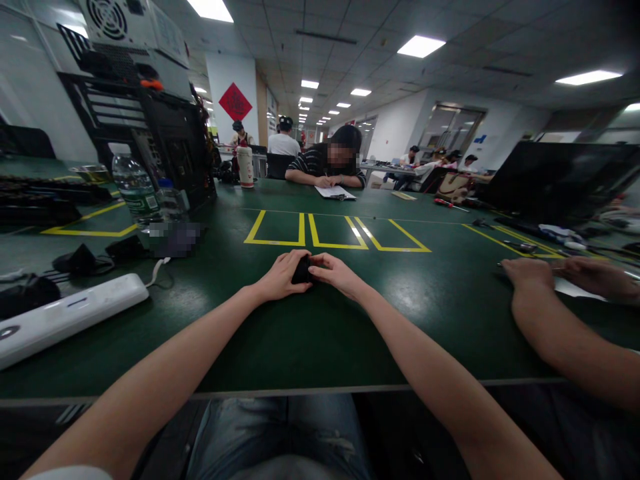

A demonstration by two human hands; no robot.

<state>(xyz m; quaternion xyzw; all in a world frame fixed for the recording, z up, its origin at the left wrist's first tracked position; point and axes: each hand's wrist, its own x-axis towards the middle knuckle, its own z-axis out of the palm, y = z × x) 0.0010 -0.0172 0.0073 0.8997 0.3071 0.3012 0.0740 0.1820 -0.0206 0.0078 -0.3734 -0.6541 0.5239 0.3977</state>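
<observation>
A small black object [301,271] is between my two hands over the green table [310,340]; its kind does not show. My left hand [284,275] wraps round its left side, fingers over the top and thumb at the lower edge. From the right, my right hand [336,273] has its fingertips against the same object, pinching it. Both hands are close together, just this side of the yellow tape outlines [335,247] on the tabletop. My fingers hide much of the object.
At left are a white power strip [75,313], water bottles [134,187] and an open computer case [150,133]. A co-worker's hands [530,272] work at right near a monitor [560,180]. Across the table a person [330,160] writes on a clipboard [335,193].
</observation>
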